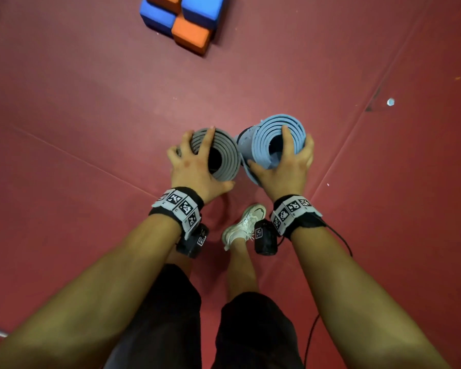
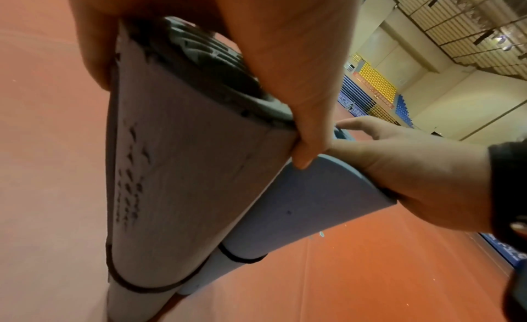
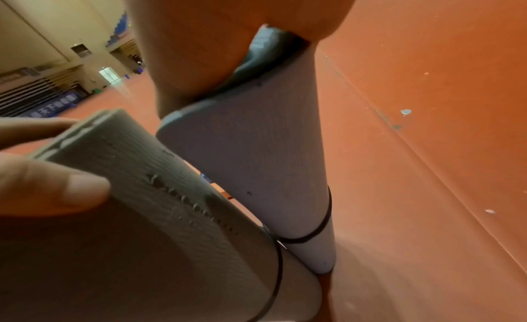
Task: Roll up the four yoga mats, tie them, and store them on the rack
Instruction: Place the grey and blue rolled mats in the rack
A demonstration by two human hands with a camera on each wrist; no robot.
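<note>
Two rolled mats stand upright in front of me, one in each grip. My left hand (image 1: 194,166) grasps the top end of the grey mat (image 1: 221,153): the fingers (image 1: 206,141) reach over the rim and into the hollow core, and the thumb presses the outer wall on the near side. My right hand (image 1: 282,166) holds the blue mat (image 1: 264,137) the same way, one finger down inside the spiral, the others wrapped round the right side, thumb on the left wall. So both grips are closed on a mat, neither one released.

From the left wrist view the grey mat (image 2: 177,169) runs down and away from my hand, with a thin black band (image 2: 136,288) tied round it low down; the blue mat (image 2: 299,203) lies just beside it on the right with its own black band, and my right hand (image 2: 413,176) shows on its top. The right wrist view gives the same pair from the other side: blue mat (image 3: 256,158) upright, grey mat (image 3: 142,236) leaning close against it on the left, both banded near the foot. I cannot tell whether the lower ends touch the floor.

Under everything is the red floor (image 1: 77,115). Far from me, at the top of the head view, sits a cluster of blue and orange foam blocks (image 1: 181,20). My white shoe (image 1: 244,225) shows just near of the mats
</note>
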